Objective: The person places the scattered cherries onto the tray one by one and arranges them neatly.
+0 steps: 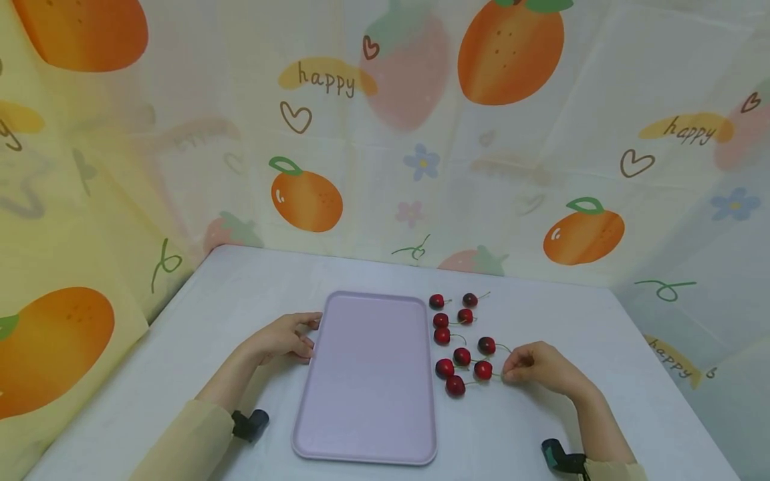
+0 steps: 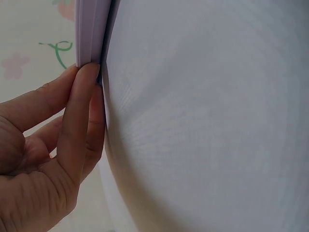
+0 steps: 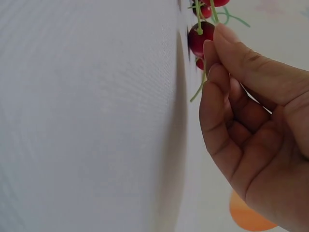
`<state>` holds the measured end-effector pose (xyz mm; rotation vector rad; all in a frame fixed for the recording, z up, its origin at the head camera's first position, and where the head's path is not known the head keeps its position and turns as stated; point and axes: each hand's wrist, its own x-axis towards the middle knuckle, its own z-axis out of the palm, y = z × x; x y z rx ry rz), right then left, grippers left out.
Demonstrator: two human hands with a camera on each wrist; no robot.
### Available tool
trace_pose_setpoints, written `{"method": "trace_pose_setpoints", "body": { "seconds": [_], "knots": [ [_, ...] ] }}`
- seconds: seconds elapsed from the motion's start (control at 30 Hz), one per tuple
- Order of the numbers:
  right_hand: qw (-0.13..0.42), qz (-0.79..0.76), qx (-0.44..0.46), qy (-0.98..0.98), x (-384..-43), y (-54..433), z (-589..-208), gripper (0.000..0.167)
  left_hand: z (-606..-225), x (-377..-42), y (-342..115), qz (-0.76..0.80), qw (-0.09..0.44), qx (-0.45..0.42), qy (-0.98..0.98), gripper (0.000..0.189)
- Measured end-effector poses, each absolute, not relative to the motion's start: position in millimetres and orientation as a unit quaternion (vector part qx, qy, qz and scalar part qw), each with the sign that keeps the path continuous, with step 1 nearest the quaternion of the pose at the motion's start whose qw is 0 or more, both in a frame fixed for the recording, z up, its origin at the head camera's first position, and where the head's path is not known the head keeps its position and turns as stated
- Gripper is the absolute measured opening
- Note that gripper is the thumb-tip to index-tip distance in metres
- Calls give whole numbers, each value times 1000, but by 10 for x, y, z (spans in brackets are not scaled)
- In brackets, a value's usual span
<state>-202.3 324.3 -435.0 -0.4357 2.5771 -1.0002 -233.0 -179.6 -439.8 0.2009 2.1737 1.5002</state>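
Note:
A lilac rectangular tray (image 1: 369,381) lies flat on the white table. My left hand (image 1: 287,339) holds its left edge, and in the left wrist view thumb and fingertips grip the tray rim (image 2: 91,34). To the right of the tray, several dark red cherries with green stems lie in a loose group. My right hand (image 1: 544,367) is at the group's right side, thumb and forefinger pinching the stem of a cherry (image 1: 483,369). Seen from the right wrist, the fingertips (image 3: 226,34) meet at a green stem, close to another cherry (image 3: 200,39).
Further cherries lie at the back, among them a cherry (image 1: 436,301) near the tray's far right corner and a darker cherry (image 1: 470,300). The nearest cherry (image 1: 455,385) sits beside the tray's right rim. A fruit-print cloth (image 1: 373,180) hangs behind the white table (image 1: 259,280).

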Motion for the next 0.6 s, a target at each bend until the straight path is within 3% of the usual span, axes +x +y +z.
{"method": "trace_pose_setpoints", "body": {
  "seconds": [0.6],
  "knots": [
    [146,-352,-158,911,-2072,3077,-4238,10,-4396,-2333,-1787,546,241,71,799,83]
  ]
}}
